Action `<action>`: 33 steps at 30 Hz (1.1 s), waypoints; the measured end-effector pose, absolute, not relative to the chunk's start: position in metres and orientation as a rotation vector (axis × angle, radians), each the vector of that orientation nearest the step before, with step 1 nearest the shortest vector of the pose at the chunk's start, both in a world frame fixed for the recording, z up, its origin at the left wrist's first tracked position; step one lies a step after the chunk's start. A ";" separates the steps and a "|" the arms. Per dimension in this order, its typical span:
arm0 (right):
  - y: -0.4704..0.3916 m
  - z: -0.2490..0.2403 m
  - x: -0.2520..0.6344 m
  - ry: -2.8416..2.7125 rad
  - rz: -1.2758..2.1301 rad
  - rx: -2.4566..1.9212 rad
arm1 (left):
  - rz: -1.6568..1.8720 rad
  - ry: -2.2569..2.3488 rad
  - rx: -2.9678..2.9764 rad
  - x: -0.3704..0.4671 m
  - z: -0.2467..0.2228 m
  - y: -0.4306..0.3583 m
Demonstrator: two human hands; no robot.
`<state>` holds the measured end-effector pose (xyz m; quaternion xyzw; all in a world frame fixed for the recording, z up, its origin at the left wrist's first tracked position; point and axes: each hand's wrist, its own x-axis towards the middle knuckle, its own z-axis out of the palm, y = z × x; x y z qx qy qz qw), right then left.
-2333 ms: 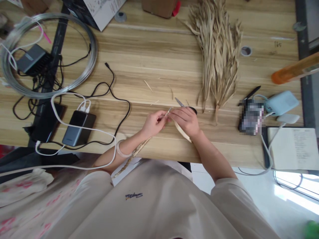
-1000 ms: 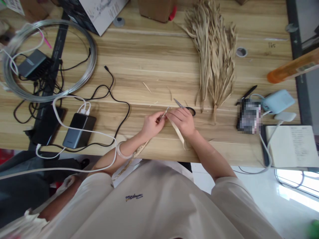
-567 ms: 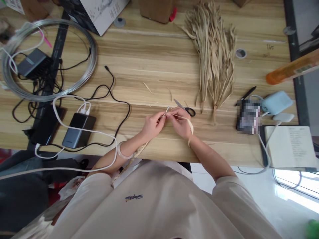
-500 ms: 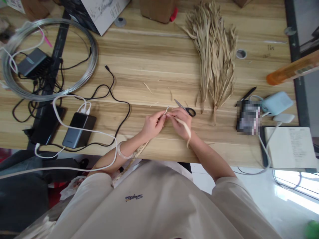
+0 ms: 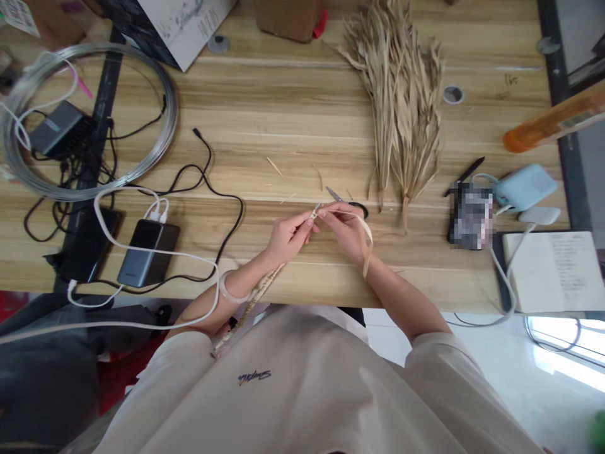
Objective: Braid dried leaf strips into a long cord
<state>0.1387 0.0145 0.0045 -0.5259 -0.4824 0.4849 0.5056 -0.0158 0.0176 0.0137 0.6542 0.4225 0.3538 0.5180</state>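
My left hand [image 5: 286, 239] pinches the end of a braided straw cord [image 5: 258, 294], which runs down under the forearm past the table edge. A thin tip sticks up from the pinch. Close beside it on the right, my right hand [image 5: 347, 232] is closed on a pale leaf strip [image 5: 369, 243] that loops over the wrist side. Scissors [image 5: 334, 194] lie just behind the right hand, their handle partly covered by it. Behind and to the right lies a bundle of dried leaves [image 5: 399, 113]. Small straw scraps lie near the scissors.
At the left are a coil of wire [image 5: 171, 113], black cables, a power bank [image 5: 147, 252] and a phone [image 5: 89, 246]. At the right are an orange bottle [image 5: 543, 126], a blue device [image 5: 527, 187] and an open notebook [image 5: 553, 271]. Boxes stand at the back.
The right hand has moved slightly away from the left, and the strip now bows out further to the right. The view has shifted a little.
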 end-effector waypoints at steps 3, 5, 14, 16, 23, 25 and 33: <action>0.016 0.001 0.140 -1.045 1.276 -1.280 | 0.816 0.977 1.533 -0.016 0.015 0.018; 0.017 -0.002 0.140 -1.003 1.338 -1.254 | 0.810 0.960 1.500 -0.017 0.014 0.018; 0.018 -0.008 0.136 -0.916 1.454 -1.170 | 0.824 0.982 1.396 -0.015 0.003 0.019; 0.017 -0.007 0.137 -0.942 1.407 -1.178 | 0.837 1.033 1.398 -0.014 0.003 0.019; 0.015 0.000 0.140 -1.087 1.325 -1.224 | 0.808 1.050 1.250 -0.013 0.009 0.021; 0.015 0.000 0.141 -1.079 1.351 -1.201 | 0.750 0.986 1.140 -0.014 0.013 0.024; 0.016 -0.004 0.140 -0.983 1.454 -1.169 | 0.641 0.963 0.900 -0.016 0.021 0.031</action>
